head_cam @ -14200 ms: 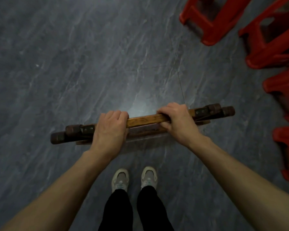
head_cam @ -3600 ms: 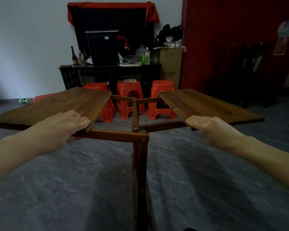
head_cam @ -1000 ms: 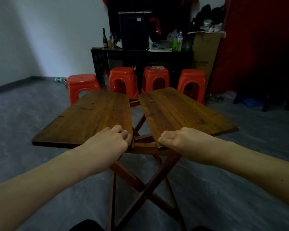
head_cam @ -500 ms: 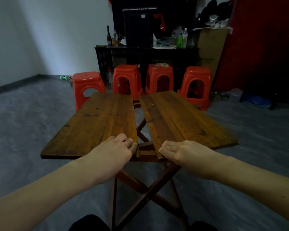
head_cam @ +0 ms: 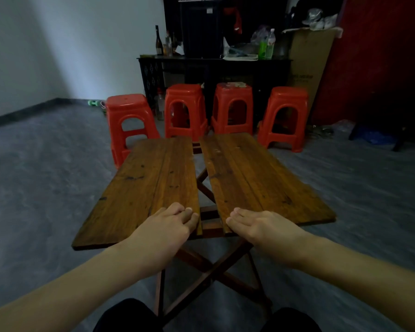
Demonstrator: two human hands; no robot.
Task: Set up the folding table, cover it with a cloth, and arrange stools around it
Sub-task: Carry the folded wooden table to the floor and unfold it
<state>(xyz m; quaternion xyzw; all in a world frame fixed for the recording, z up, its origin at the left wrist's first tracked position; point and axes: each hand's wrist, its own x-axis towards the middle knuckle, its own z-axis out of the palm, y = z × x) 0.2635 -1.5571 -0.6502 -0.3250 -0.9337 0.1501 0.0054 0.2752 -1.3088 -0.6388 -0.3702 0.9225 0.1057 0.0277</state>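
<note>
Wooden folding table [head_cam: 225,164], brown planks, standing open on crossed legs [head_cam: 213,271] in the middle of a grey floor [head_cam: 46,176]. Top in two halves: left leaf [head_cam: 144,188] and right leaf [head_cam: 256,180], both lying flat, with a narrow gap between them that shows a cross rail [head_cam: 210,213] underneath. Left hand [head_cam: 168,226] rests palm down on the near inner corner of the left leaf, fingers together and slightly bent, tips at the edge of the gap. Right hand [head_cam: 261,226] rests palm down on the near inner corner of the right leaf, fingers straight and together, pointing toward the gap. Whether either thumb hooks under the wood cannot be told. Four red plastic stools stand in a row on the floor just beyond the far end of the table: first stool [head_cam: 127,111] at the left, second stool [head_cam: 185,109], third stool [head_cam: 233,106], fourth stool [head_cam: 285,113] at the right. Behind them, a dark cabinet [head_cam: 225,68] against the wall, bearing a dark glass bottle [head_cam: 158,41] and green plastic bottles [head_cam: 266,46]. Cardboard box [head_cam: 307,65] upright beside the cabinet.
</note>
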